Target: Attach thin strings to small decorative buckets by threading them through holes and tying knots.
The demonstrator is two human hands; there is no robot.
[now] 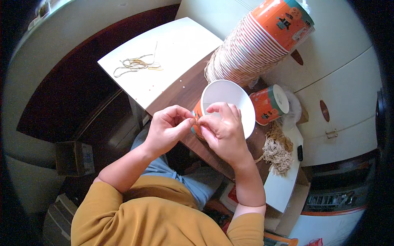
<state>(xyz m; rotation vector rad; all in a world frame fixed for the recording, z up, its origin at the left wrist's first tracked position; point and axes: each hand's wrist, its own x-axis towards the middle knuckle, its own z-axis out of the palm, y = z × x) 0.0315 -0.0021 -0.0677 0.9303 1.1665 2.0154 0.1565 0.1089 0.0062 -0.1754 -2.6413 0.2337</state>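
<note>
both hands [197, 123] pinching rim of orange paper cup with white inside [227, 102]; steady grip, small finger moves best.

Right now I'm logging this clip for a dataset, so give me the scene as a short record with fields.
Left hand: pinching at the rim of the paper cup
Right hand: on the same rim, fingers curled
Cup: white inside, orange outside, lying on its side
Nearby: tall stack of cups, another single cup, pile of strings, loose strings on white board
</note>
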